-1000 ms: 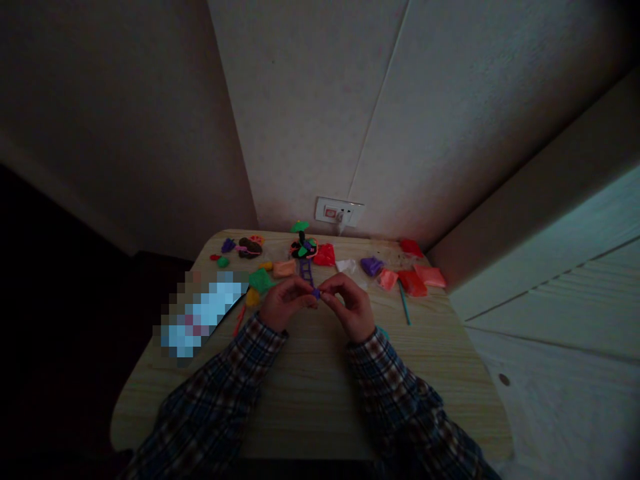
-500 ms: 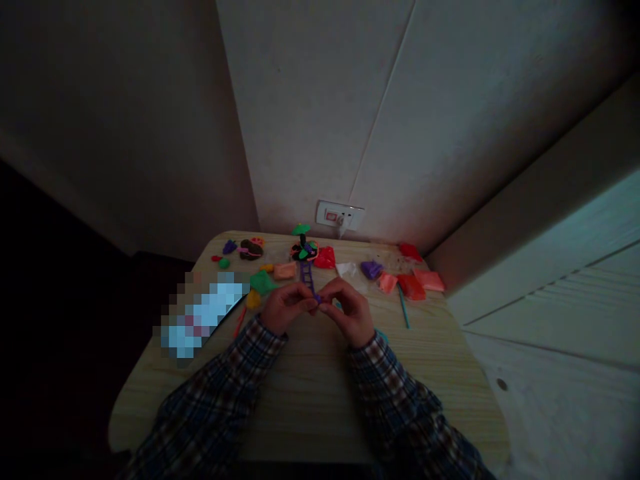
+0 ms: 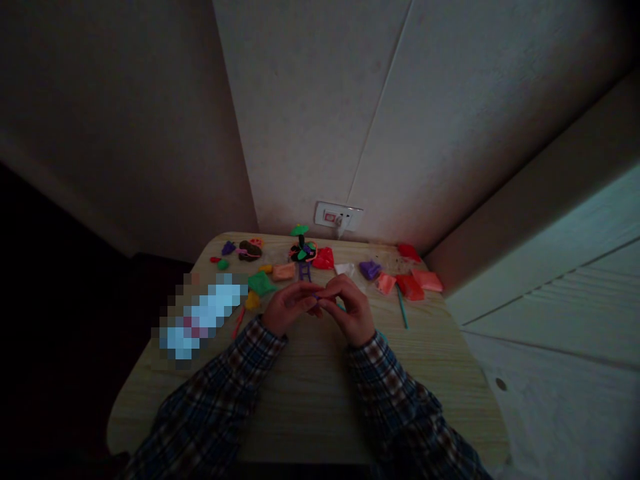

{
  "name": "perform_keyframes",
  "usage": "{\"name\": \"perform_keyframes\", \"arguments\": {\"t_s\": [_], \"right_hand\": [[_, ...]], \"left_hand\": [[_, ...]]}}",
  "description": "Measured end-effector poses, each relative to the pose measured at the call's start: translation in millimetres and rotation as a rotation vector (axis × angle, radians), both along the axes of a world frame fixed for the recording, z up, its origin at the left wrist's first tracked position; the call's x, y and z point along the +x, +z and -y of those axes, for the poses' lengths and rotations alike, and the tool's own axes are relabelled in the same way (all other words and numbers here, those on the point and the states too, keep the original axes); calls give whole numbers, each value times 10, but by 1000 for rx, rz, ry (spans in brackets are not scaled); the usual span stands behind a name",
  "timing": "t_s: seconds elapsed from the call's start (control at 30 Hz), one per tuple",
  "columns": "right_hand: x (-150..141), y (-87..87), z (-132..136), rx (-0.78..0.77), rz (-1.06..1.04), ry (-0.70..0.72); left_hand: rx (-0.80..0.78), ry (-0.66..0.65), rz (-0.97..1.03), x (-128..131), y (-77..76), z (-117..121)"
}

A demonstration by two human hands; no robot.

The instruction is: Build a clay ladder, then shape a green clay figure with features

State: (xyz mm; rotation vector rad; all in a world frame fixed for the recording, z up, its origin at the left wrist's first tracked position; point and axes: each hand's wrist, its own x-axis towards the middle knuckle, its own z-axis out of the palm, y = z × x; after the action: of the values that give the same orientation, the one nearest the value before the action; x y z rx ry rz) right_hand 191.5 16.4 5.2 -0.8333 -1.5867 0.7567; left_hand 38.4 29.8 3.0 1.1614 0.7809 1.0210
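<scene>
My left hand [image 3: 286,308] and my right hand [image 3: 349,307] meet fingertip to fingertip above the middle of a small wooden table [image 3: 310,393]. Both pinch a tiny purple clay piece [image 3: 317,298], which is almost hidden between the fingers. Just beyond my hands lies a purple clay ladder [image 3: 305,271], leading up to a small clay model [image 3: 302,248] with a green top and black and orange parts.
Clay lumps and packets are strewn along the table's far side: green [image 3: 260,283], orange [image 3: 283,271], red [image 3: 324,258], purple [image 3: 371,269] and pink-red packets [image 3: 413,283]. A teal stick [image 3: 401,308] lies at the right. A wall socket [image 3: 338,216] sits behind; a blurred-out object [image 3: 200,313] lies at left.
My fingers have closed tighter together, so the purple piece shows less than before. The hands stay in about the same spot over the table.
</scene>
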Motion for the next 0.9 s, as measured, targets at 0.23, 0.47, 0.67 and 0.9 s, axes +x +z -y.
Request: {"name": "perform_keyframes", "arguments": {"t_s": [0.23, 0.47, 0.67, 0.9], "right_hand": [[168, 74, -48, -14, 15, -92], [88, 37, -29, 23, 137, 167], [11, -4, -4, 50, 196, 65], [203, -20, -123, 1, 168, -141]], "left_hand": [[7, -5, -50, -8, 40, -3], [6, 1, -105, -21, 41, -26], [14, 18, -101, -19, -42, -19], [23, -65, -39, 42, -63, 8]]}}
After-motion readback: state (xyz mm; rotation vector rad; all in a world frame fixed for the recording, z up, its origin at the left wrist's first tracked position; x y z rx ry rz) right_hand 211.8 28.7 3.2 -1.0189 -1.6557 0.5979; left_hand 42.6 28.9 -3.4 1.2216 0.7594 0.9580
